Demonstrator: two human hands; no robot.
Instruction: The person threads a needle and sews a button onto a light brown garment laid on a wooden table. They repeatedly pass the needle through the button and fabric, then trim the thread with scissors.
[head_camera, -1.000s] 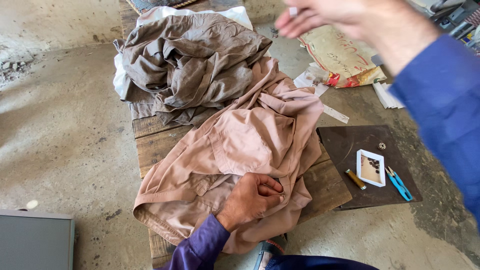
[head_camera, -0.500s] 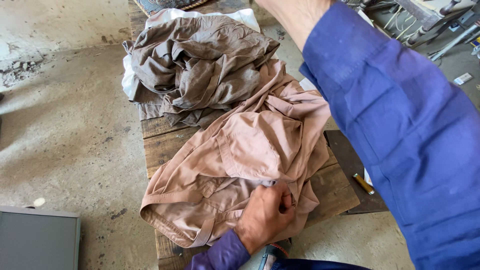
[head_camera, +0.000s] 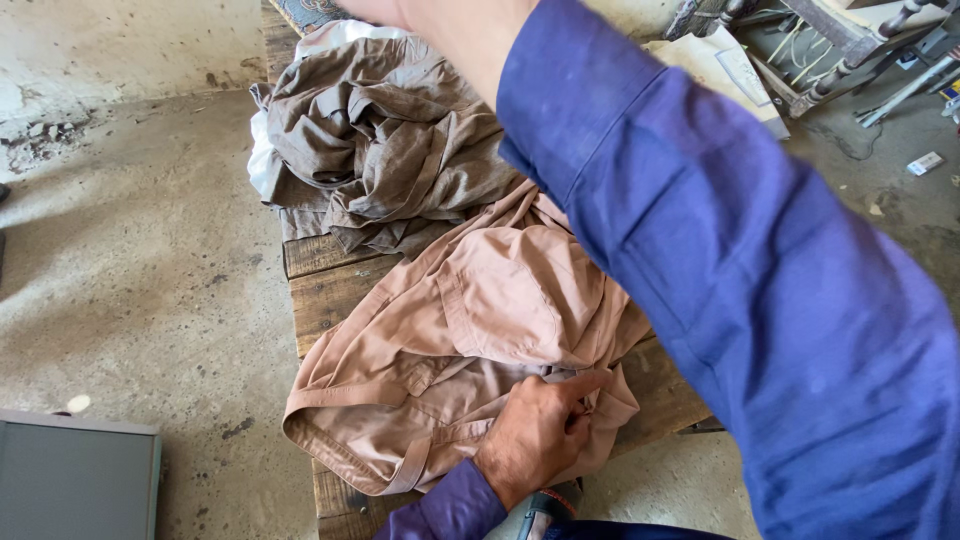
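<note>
Head view: the left hand (head_camera: 535, 435) rests on the pink garment (head_camera: 480, 330) spread across the wooden counter (head_camera: 325, 290), forefinger extended, grip pinching a fold at the hem. The right arm, in a blue sleeve (head_camera: 740, 280), crosses high over the brown garment (head_camera: 380, 140); its hand is cut off, so its grip cannot be told. Since half a second ago, the forefinger has straightened and the sleeve has swung further left.

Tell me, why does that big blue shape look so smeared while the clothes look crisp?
Head view: the right arm's blue sleeve sits close to the lens, soft and blurred; the pink garment and left hand are sharp; light is even daylight, without glare.
</note>
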